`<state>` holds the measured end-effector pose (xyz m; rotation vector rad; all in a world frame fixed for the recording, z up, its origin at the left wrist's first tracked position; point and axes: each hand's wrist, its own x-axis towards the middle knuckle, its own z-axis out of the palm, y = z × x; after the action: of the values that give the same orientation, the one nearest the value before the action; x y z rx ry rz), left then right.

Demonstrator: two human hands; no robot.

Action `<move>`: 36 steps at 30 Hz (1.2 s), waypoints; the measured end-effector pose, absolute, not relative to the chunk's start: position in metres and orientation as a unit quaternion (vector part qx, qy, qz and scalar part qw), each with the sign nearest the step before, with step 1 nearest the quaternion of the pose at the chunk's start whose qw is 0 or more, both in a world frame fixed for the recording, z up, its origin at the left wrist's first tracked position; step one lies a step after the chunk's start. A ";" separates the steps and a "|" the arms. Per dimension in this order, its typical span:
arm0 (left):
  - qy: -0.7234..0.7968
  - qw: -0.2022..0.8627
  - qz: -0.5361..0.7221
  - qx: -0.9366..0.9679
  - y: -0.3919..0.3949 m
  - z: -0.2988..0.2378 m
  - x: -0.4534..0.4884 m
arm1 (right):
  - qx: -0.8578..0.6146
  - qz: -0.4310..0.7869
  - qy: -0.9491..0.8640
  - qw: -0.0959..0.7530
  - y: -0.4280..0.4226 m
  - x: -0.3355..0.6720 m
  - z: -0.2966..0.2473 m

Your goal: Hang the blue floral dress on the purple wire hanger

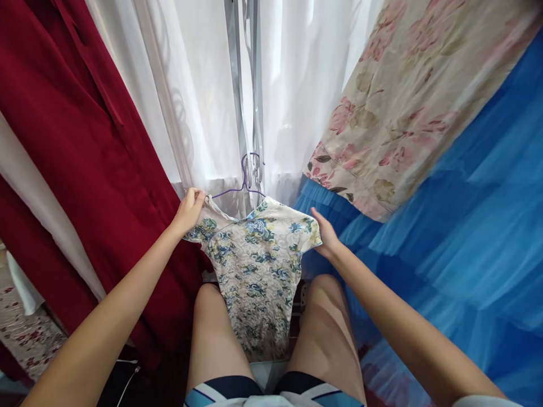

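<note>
A short-sleeved white shirt (261,265) with blue, green and yellow flowers hangs in front of me, its lower part between my knees. A thin purple hanger (245,183) runs inside its neckline, with the hook above. My left hand (190,210) pinches the shirt at the left shoulder, next to the neckline. At the opposite sleeve, my right hand (326,233) touches the edge from the side. Its thumb stands up, apart from the cloth, while the other fingers are mostly hidden behind the sleeve.
White curtains (203,102) hang ahead, with grey metal bars (246,85) between them. Dark red cloth (106,158) covers the left side. To the right are a beige cloth with pink flowers (390,124) and blue ruffled fabric (466,254). A white cable (127,384) lies low left.
</note>
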<state>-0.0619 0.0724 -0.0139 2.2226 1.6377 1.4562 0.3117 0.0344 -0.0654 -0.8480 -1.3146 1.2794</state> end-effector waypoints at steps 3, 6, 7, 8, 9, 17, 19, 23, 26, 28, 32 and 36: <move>0.488 0.027 0.424 0.762 0.059 -0.010 -0.053 | -0.367 0.456 -0.579 0.568 0.028 0.323 -0.077; 0.421 -0.007 0.439 0.794 0.052 0.001 -0.031 | -0.384 0.326 -0.603 0.619 0.020 0.324 -0.078; 0.404 -0.012 0.452 0.795 0.051 0.006 -0.023 | -0.386 0.300 -0.596 0.638 0.019 0.323 -0.074; 0.392 -0.010 0.464 0.794 0.052 0.010 -0.016 | -0.387 0.287 -0.581 0.656 0.020 0.322 -0.069; 0.389 -0.001 0.473 0.791 0.054 0.014 -0.010 | -0.388 0.285 -0.563 0.672 0.021 0.321 -0.063; 0.435 0.001 0.539 0.721 0.069 0.012 -0.009 | -0.348 0.314 -0.587 0.660 0.035 0.299 0.010; 0.444 -0.030 0.538 0.716 0.067 0.002 -0.017 | -0.324 0.318 -0.629 0.631 0.017 0.284 0.020; 0.421 0.051 0.617 0.663 0.057 -0.024 -0.029 | -0.227 0.347 -0.765 0.492 -0.047 0.255 0.015; 0.372 0.151 0.693 0.599 0.047 -0.036 -0.023 | -0.085 0.393 -0.846 0.349 -0.085 0.242 -0.010; 0.326 0.199 0.729 0.568 0.039 -0.033 -0.010 | -0.058 0.320 -0.888 0.326 -0.088 0.240 -0.029; 0.269 0.281 0.726 0.567 0.019 -0.010 0.021 | -0.171 0.125 -0.877 0.432 -0.055 0.249 -0.051; 0.291 0.297 0.678 0.606 -0.001 0.004 0.046 | -0.220 -0.004 -0.882 0.417 -0.032 0.257 -0.045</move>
<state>0.0461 -0.0013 0.0040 1.6099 0.7741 1.8031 0.2573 -0.0318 -0.0453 -0.5530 -2.2133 -0.0092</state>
